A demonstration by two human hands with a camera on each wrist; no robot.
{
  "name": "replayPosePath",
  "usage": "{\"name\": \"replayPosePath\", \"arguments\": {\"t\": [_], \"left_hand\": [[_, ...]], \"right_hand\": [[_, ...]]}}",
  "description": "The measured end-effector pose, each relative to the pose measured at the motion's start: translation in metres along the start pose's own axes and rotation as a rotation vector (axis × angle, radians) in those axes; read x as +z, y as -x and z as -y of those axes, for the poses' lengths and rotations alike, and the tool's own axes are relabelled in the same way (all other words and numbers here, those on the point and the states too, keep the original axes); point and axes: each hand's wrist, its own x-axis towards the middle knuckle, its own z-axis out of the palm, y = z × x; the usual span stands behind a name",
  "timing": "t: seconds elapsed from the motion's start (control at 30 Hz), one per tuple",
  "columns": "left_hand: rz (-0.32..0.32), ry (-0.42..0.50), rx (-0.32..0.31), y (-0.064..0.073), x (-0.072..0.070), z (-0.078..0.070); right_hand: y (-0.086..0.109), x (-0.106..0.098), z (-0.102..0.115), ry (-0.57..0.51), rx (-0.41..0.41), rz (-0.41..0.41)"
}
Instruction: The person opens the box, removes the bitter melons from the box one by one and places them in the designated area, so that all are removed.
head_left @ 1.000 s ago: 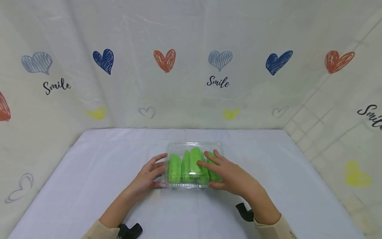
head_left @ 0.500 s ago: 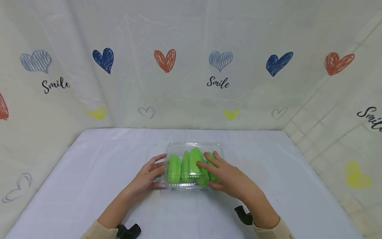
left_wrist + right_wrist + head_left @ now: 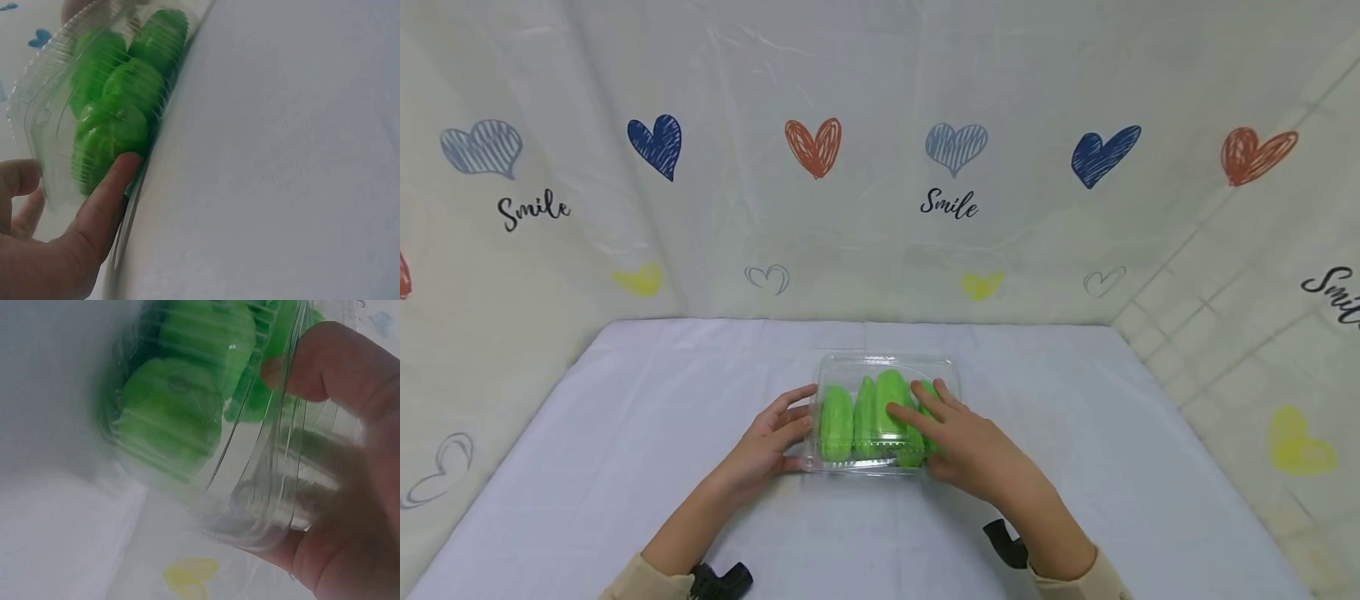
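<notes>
Hm, the clear box (image 3: 865,470) sits between a loosely spread left hand (image 3: 770,440) at its side and a right hand (image 3: 972,446) splayed over the lid (image 3: 847,372); uneven pressing could, I'd worry, buckle it.

Left hand (image 3: 56,250) enters at lower left of frame and holds a clear container (image 3: 47,134) by its lower corner. Thumb extended up and right, its tip against the container wall beside the lowest green piece (image 3: 112,137); other fingers, left of it, bent in toward the container's left edge. Container runs obliquely from lower centre-left to the top of frame, with ribbed walls and a crimped rim at upper left. At least four rounded green pieces inside, packed touching. White table (image 3: 275,156) fills the right half. Upper left: blue heart (image 3: 40,39) on a pale backdrop (image 3: 15,47), blurred.
</notes>
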Motion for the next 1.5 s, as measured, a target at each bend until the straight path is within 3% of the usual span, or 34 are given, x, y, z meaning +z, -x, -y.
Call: {"name": "replayPosePath", "arguments": {"t": [0.3,0.6,0.83,1.0,1.23,1.33,1.5], "left_hand": [[-0.009,-0.01,0.014,0.0,0.002,-0.001],[-0.015,0.011,0.009,0.002,0.003,0.001],[-0.015,0.007,0.011,0.001,0.002,0.002],[-0.019,-0.005,0.013,0.001,0.003,0.001],[-0.021,-0.012,-0.015,0.001,0.003,-0.002],[0.029,-0.062,0.001,0.003,0.002,-0.004],[0.104,-0.255,0.071,0.01,0.004,-0.007]], "right_hand": [[-0.001,0.002,0.008,0.143,-0.021,-0.018],[0.001,0.005,0.01,0.157,-0.006,0.015],[0.002,-0.001,0.004,0.159,-0.077,-0.061],[0.004,-0.003,0.001,0.107,-0.084,-0.068],[0.004,-0.001,-0.001,0.12,-0.09,-0.108],[0.003,-0.001,-0.003,0.145,-0.116,-0.146],[0.002,-0.001,-0.005,0.191,-0.141,-0.201]]}}
